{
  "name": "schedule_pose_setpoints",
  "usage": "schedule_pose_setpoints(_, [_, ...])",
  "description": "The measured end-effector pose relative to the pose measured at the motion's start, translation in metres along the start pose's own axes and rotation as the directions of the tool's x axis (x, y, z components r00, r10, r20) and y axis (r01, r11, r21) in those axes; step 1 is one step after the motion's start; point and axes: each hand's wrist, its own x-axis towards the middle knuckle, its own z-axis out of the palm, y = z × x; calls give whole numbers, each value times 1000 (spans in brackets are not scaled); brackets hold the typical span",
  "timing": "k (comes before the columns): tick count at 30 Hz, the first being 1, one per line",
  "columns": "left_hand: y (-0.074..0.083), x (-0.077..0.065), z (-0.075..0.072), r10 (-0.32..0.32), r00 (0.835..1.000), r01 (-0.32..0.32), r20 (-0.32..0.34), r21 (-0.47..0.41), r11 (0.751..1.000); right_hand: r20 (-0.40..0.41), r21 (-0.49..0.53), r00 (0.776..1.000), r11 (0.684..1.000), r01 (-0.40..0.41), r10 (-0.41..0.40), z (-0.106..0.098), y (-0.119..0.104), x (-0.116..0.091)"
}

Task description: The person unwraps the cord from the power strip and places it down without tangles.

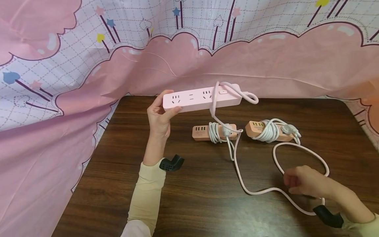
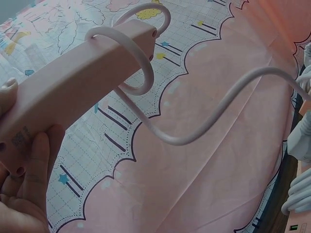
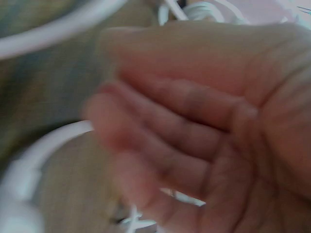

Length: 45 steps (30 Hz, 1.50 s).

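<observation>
My left hand (image 1: 160, 115) grips one end of a pale pink power strip (image 1: 192, 98), thumb on the socket face, lifted above the table's far side. Its pink cord (image 1: 257, 191) winds once around the switch end, then drops to the table and runs right in a wide loop. In the left wrist view the strip's plain underside (image 2: 73, 82) faces the camera, fingers beneath it. Over that loop at the right hovers my right hand (image 1: 308, 181), fingers loosely curled. The right wrist view shows its blurred palm (image 3: 233, 160) with nothing in it and the cord passing behind the fingers.
Two small orange power strips lie on the dark wooden table (image 1: 192, 200): one in the middle (image 1: 201, 132), another to its right (image 1: 252, 130). White cords (image 1: 268, 132) are wrapped around both. A patterned pink cloth (image 1: 266, 69) hangs behind and at the left.
</observation>
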Motion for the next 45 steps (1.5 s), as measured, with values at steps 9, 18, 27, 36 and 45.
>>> schedule_pose_setpoints(9, [1,-2,1,-4,1000,4,1,3,1000,-416,-104,905,993,48,-88,-15,-29,73])
schedule_pose_setpoints(18, [1,-1,2,-7,1000,8,15,-4,1000,-497,-10,868,1000,-16,9,-13,-33,110])
schedule_pose_setpoints(27, [1,-1,3,-9,1000,9,24,-3,1000,-489,35,872,999,31,-10,-11,-30,128])
schedule_pose_setpoints(36, [1,-1,2,-8,1000,8,19,-2,1000,-515,73,849,982,176,-114,-5,-29,137])
schedule_pose_setpoints(45, [2,-1,0,-12,999,12,30,-5,1000,-620,83,771,964,252,-148,-23,-53,134])
